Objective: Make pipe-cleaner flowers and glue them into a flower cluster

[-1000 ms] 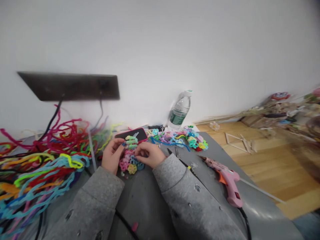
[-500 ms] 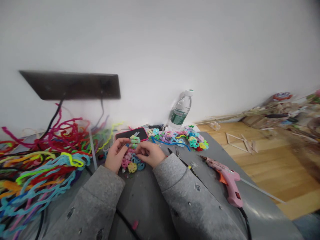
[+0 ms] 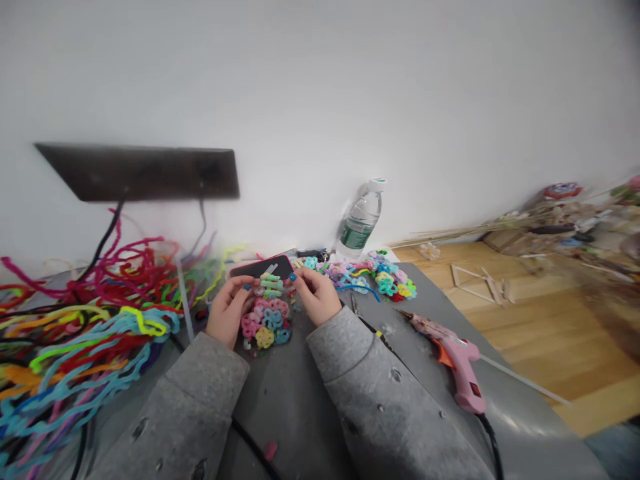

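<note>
A small pale green and yellow fuzzy pipe cleaner piece [image 3: 271, 285] sits between my hands. My left hand [image 3: 228, 312] pinches its left end between thumb and index finger. On the other side my right hand [image 3: 316, 293] is closed in a pinch at the piece's right end; what lies between those fingertips is too small to see clearly. Just below is a cluster of pipe cleaner flowers [image 3: 267, 323] in pink, blue and yellow. Whether the green piece is joined to that cluster I cannot tell. A dark phone with a red edge [image 3: 277, 265] lies behind the fingers.
Loose coloured pipe cleaners [image 3: 100, 333] heap at the left. More pipe cleaner flowers [image 3: 390, 277] lie at the back, beside a water bottle [image 3: 361, 220]. A pink glue gun [image 3: 457, 360] rests at right, with pliers [image 3: 373, 329] nearby. A black cable [image 3: 253, 448] crosses the front.
My right hand has moved up and right from over the flower cluster to the green piece's right side, uncovering the flowers. My left hand keeps its pinch almost in place.
</note>
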Demonstrator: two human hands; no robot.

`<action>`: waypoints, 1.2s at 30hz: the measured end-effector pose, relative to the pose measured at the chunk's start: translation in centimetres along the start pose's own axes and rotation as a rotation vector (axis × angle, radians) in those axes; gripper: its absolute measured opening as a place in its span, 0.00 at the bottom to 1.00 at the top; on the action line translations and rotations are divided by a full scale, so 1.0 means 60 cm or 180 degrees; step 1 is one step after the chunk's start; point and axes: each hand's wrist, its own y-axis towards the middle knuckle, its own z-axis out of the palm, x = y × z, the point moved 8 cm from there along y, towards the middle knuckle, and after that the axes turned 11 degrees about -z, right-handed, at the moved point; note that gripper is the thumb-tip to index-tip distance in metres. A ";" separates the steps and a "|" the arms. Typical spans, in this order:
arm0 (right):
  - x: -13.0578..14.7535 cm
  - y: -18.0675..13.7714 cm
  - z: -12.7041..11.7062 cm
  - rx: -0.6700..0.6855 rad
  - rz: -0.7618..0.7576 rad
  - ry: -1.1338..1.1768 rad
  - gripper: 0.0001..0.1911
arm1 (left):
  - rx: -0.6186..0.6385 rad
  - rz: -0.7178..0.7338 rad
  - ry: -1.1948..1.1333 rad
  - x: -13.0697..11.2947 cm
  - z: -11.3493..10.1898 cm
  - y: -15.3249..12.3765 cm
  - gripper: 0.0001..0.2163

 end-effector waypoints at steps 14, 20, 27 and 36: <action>-0.002 0.002 -0.004 -0.0116 0.0038 0.0181 0.16 | 0.0351 0.0918 0.1505 -0.032 0.009 -0.013 0.09; -0.012 -0.007 0.024 0.0390 0.0290 0.0236 0.08 | 0.0256 0.1577 0.2525 -0.062 0.023 -0.031 0.07; 0.009 -0.020 0.065 0.1351 -0.0309 -0.0102 0.05 | 0.0223 0.1536 0.2905 -0.057 0.026 -0.034 0.09; 0.026 -0.024 0.078 0.1678 -0.0710 0.0129 0.03 | 0.0303 0.1474 0.3134 -0.048 0.030 -0.033 0.10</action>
